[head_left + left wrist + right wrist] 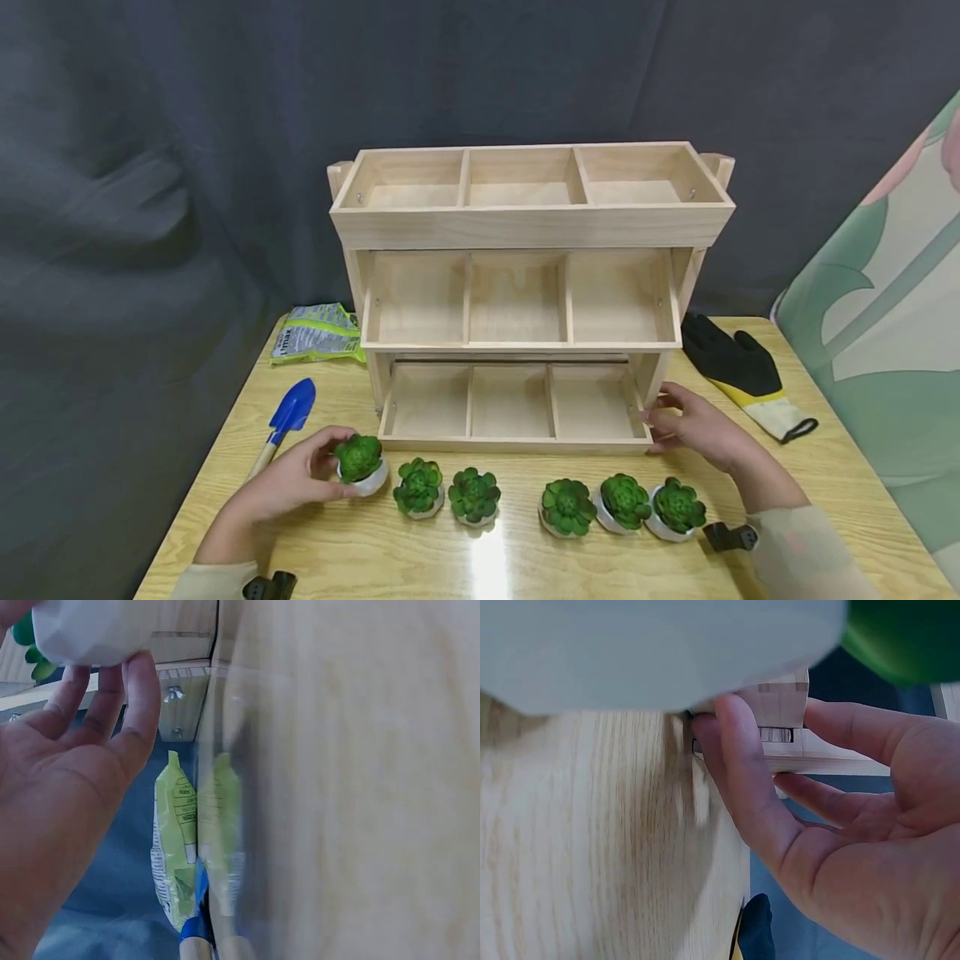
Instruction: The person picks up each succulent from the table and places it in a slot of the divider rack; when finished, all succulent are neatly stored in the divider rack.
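Right now: L hand (296,479) w/ plant (358,457), R hand (697,429) on shelf (532,229)

L hand is part-closed, thumb & fingers round the white pot (372,482); plant is near the front L corner of the bottom tray (517,447). R hand is part-closed too, fingers bent round the tray's R end. 5 more plants (475,496) stand in a row on the table (390,562), in front of the shelf: 2 toward L, 3 toward R. Blue trowel (294,407) just beyond L hand, green bag (315,333) past that. Black/yellow/white glove (731,358) lies R of shelf; dark curtain (525,67) behind.
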Motion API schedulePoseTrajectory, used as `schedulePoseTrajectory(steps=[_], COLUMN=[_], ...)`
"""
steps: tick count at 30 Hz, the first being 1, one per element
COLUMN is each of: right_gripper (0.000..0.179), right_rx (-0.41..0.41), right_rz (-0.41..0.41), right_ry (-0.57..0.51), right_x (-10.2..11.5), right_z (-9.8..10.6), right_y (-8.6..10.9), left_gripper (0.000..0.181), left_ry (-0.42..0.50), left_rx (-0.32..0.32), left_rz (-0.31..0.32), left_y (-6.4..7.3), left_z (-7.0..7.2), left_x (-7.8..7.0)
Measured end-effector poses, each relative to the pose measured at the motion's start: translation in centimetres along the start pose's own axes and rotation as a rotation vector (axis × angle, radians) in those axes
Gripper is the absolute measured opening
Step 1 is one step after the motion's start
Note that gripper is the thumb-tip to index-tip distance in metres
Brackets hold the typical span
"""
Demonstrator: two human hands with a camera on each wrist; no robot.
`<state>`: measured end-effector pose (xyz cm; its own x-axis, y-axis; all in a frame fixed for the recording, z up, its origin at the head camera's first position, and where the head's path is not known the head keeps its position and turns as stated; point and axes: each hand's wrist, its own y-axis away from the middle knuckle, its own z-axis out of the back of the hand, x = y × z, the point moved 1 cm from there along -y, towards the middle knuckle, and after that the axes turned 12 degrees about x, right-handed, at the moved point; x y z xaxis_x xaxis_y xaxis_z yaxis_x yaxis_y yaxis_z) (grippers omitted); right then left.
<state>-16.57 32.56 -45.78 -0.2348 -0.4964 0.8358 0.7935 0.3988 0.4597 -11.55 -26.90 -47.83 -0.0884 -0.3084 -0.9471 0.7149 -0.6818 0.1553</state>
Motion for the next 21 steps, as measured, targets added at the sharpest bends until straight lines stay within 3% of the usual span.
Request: schedulePoseTrajectory(steps=[6, 13, 21], right_gripper=[0.076, 0.075, 0.074], right_rx=[-0.007, -0.004, 0.006], right_rz=[-0.008, -0.013, -0.002], right_ry=[0.006, 0.012, 0.012], right_x=[0.1, 0.3, 0.3], right_z=[0.0, 0.0, 0.0], right_y=[0.3, 0.0, -0.1], left_gripper=[0.064, 0.070, 0.075], left_ry=[-0.019, -0.105, -0.092], left_rx=[-0.099, -0.238, -0.277], left_rz=[0.013, 0.108, 0.179], left_y=[-0.6, -2.1, -4.1], left_z=[0.0, 0.2, -0.2], left_x=[-1.4, -3.6, -4.7])
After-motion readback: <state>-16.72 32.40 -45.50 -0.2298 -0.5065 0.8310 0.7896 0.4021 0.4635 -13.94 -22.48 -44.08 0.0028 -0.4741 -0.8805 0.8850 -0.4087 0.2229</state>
